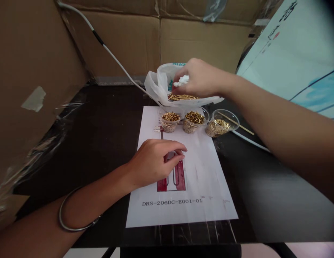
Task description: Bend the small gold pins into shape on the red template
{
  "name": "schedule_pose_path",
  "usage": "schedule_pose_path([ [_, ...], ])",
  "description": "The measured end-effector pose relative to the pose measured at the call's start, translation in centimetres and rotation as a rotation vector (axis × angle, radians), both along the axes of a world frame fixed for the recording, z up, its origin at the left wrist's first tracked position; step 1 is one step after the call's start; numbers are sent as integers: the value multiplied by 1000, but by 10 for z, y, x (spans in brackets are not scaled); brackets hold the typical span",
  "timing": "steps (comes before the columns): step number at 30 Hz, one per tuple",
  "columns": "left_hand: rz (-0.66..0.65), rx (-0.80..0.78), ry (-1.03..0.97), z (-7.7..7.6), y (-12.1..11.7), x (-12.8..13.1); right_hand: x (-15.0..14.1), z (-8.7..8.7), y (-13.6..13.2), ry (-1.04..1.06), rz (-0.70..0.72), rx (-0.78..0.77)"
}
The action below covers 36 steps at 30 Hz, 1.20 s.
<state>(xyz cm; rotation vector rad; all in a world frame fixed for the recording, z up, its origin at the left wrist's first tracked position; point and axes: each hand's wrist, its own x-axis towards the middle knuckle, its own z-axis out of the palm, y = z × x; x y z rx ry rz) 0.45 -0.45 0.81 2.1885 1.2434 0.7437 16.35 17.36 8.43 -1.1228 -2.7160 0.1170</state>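
Note:
My left hand (pixel 156 161) rests on a white printed sheet (pixel 204 186), its fingers curled and pinched on a small part over a red diagram (pixel 180 177). My right hand (pixel 199 77) reaches over a white plastic bag (pixel 158 84) at the back, fingers closed on small white pieces (pixel 181 81). Long brass pins (pixel 183 97) lie in the bag under that hand. Three clear cups (pixel 169 121) (pixel 195 120) (pixel 222 123) of brass pins stand in a row along the sheet's far edge.
Cardboard walls (pixel 129 39) close the dark table (pixel 102 143) at the left and back. A white cable (pixel 113 57) runs down from the upper left behind the bag. A pale printed box (pixel 296 53) stands at the right. A thin stick (pixel 236 123) lies across the right cup.

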Motion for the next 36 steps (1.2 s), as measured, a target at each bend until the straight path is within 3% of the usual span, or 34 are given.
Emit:
schedule_pose_path([
  [3, -1, 9, 3, -1, 0, 0, -14, 8, -24, -55, 164, -51],
  [6, -4, 11, 19, -1, 1, 0, -22, 3, -36, -151, 222, -73],
  [10, -17, 14, 19, -1, 1, 0, -25, -8, -42, -207, 194, -2],
  [14, -20, 19, 21, -2, 1, 0, -26, -8, -45, -216, 193, 72],
  [22, -16, 17, 9, -5, 3, 0, -19, -2, -45, -202, 138, -46],
  [30, -13, 9, 12, -1, 1, 0, -6, -7, -36, -26, 192, 15],
  [33, 26, 16, 26, -1, 1, 1, 1, -3, -42, 48, 179, 2],
  [36, 145, 34, 9, 1, 3, 1, 10, 6, -61, 98, 149, -43],
])
